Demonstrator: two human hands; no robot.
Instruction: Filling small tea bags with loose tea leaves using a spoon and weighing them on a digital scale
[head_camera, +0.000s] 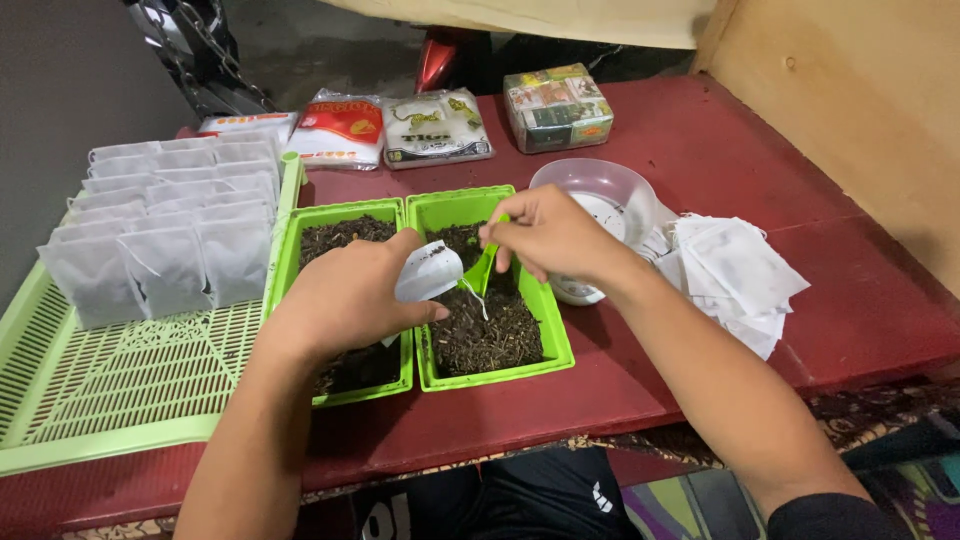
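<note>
My left hand (345, 295) holds a small white paper bag (428, 272) open over two green trays of dark loose tea leaves. My right hand (552, 235) grips a green plastic spoon (482, 268) whose tip points into the bag's mouth. The right green tray (493, 205) lies under the bag and spoon; the left green tray (345, 212) is partly covered by my left hand and wrist.
A large green slotted tray (110, 375) at the left carries rows of filled white bags (170, 230). Empty white bags (735, 280) are piled at the right beside a clear bowl on a white scale (600, 200). Sealed packets (435, 125) and a wrapped box (557, 107) lie at the back of the red table (720, 150).
</note>
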